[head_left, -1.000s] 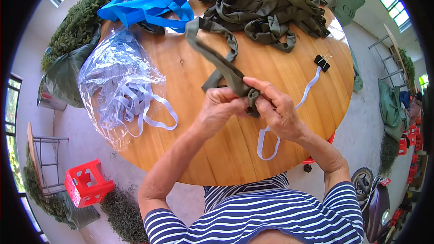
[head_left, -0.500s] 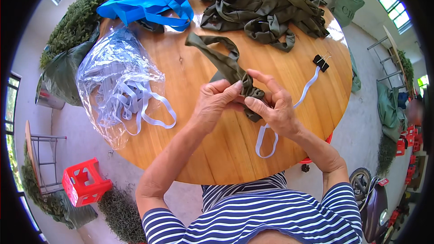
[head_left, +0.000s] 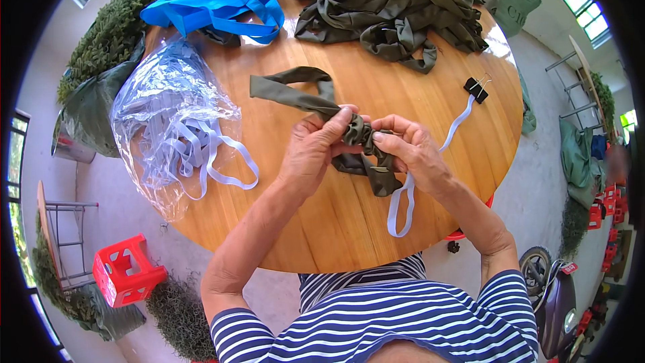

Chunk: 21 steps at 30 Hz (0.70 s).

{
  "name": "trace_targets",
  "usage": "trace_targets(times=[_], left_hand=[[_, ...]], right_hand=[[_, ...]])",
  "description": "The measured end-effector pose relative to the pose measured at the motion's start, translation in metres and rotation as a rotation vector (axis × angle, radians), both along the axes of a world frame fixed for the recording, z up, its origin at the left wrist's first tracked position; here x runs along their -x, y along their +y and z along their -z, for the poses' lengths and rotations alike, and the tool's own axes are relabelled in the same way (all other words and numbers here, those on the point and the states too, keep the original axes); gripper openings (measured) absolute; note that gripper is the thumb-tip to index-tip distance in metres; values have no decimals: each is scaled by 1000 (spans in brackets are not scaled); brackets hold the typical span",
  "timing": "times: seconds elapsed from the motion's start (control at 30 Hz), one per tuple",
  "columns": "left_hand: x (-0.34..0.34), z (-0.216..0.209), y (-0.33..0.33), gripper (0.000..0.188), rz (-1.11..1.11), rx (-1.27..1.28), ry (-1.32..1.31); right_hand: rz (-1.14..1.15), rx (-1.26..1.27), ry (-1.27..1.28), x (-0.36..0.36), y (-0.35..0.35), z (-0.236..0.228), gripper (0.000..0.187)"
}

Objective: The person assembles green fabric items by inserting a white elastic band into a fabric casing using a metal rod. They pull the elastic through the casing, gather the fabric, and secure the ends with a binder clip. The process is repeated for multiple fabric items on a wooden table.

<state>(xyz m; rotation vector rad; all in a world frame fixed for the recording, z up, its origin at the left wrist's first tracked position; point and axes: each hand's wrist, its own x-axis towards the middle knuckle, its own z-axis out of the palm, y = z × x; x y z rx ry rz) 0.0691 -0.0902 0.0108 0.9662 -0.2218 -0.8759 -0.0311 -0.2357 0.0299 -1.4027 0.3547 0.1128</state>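
Both hands grip a dark olive fabric strip (head_left: pixel 295 94) over the middle of the round wooden table. My left hand (head_left: pixel 314 148) pinches it between thumb and fingers, with a flat loop of the strip reaching up and left beyond it. Between the hands the cloth is gathered into tight folds. My right hand (head_left: pixel 413 151) is closed on the gathered part, and a loose end hangs below it. White elastic (head_left: pixel 401 215) comes out beside my right hand, one loop toward the table's near edge. The elastic's other stretch runs up right to a black binder clip (head_left: pixel 475 90).
A clear plastic bag (head_left: pixel 158 91) with white elastic bands lies on the table's left. Behind it sits a blue bag (head_left: pixel 208 0). A heap of olive fabric strips (head_left: pixel 396 0) covers the far side. A red stool (head_left: pixel 127 271) stands on the floor at left.
The bunched cloth is now stretched out between my hands, with the left hand slightly further left. The strip's loop has swung down to the left, and more cloth hangs below.
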Motion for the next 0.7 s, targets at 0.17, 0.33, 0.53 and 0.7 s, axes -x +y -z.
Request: trace_targets(times=[0.17,0.33,0.53,0.7], left_hand=[[-22,-13,18,30,-92,109,-92],[-30,-22,25,29,-49,152,-96],[-40,-15,28,28,-104,177,-137],[-52,-15,36,25,-214,110,-187]], right_hand=[[-183,-174,-13,-11,-17,-3,37],[-460,-151,-73,-18,-13,2,42],[-461,-155,-26,-11,-17,8,24],[-521,207,-35,3,-28,-9,18]])
